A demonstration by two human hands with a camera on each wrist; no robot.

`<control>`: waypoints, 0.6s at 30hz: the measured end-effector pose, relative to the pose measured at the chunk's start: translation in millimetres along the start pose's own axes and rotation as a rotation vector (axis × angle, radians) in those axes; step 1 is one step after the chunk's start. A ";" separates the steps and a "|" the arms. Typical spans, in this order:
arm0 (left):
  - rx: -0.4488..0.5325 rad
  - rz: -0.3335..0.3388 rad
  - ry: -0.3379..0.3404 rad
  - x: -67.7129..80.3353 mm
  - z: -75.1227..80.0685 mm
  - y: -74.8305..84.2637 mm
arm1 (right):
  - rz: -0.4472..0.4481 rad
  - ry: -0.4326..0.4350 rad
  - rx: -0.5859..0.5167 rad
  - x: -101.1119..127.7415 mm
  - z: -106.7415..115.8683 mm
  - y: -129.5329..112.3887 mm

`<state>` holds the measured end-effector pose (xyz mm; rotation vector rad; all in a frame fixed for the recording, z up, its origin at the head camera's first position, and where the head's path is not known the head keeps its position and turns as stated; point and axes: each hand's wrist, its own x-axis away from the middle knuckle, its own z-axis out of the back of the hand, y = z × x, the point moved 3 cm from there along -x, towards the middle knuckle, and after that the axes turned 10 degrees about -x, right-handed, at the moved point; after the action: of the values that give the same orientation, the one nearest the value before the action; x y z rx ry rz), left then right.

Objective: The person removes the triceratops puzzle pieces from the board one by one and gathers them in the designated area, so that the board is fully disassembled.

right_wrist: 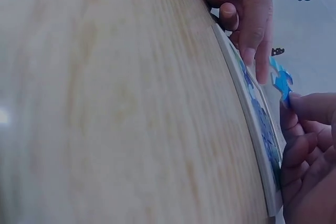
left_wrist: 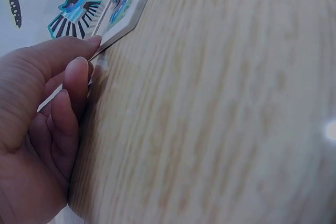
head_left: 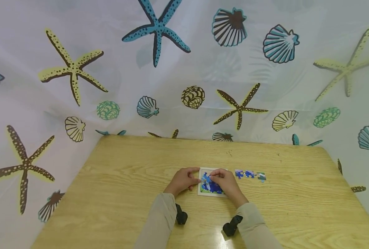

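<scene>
A square jigsaw puzzle tray [head_left: 213,195] with a pale rim lies on the table, partly filled with blue, purple and green pieces. My left hand [head_left: 181,180] is at its left side and holds the rim, thumb [left_wrist: 79,48] on the edge, the other fingers bent in. Above the tray, my right hand [head_left: 228,183] pinches a light-blue puzzle piece [right_wrist: 282,83] between thumb and forefinger. The piece is tilted up, clear of the tray surface in the right wrist view. In the head view my right hand hides the tray's right part.
Right of the tray lie several loose pieces: two blue-purple ones, [head_left: 239,173] close together, and a greenish piece [head_left: 261,176]. The wooden table [head_left: 125,193] meets a hanging cloth [head_left: 172,76] printed with starfish and shells. Black devices [head_left: 181,217] sit at both wrists.
</scene>
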<state>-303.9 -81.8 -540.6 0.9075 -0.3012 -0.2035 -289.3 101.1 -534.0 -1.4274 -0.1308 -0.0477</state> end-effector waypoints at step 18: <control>-0.015 0.006 0.017 -2.5 -1.6 -1.2 | -0.054 0.109 0.009 12.7 75.5 8.9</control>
<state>-305.8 -80.6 -542.9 0.8933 -0.2869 -0.1919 -280.3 177.6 -530.9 -1.4090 -0.0795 -0.1689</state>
